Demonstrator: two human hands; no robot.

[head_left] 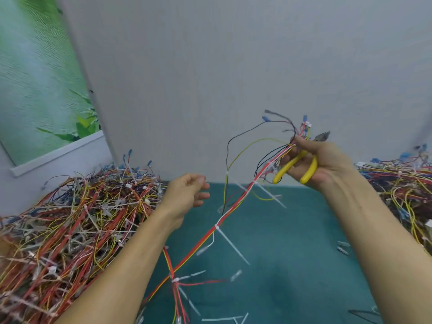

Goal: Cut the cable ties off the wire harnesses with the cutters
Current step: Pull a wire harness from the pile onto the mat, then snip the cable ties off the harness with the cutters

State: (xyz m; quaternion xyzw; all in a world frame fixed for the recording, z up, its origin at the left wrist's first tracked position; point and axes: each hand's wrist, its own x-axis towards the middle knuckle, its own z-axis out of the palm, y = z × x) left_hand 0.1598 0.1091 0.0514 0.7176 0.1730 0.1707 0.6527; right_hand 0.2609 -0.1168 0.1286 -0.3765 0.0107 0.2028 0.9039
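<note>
Two hands (184, 195) (327, 162), one pair of cutters (289, 166), one lifted harness (216, 226), two harness heaps (81, 218) (402, 188).

Harness (210, 232) held up over the table (292, 253)
The left pile (77, 218) lies on the table's left side, from near back to the far wall (233, 66); the right pile (402, 188) lies at the right edge. Between them the right hand (325, 162), raised, holds the cutters (294, 164) and the harness top; the harness hangs toward near centre. The left hand (187, 195) is just left of it, apart. Ties (222, 319) lie on the near table
</note>
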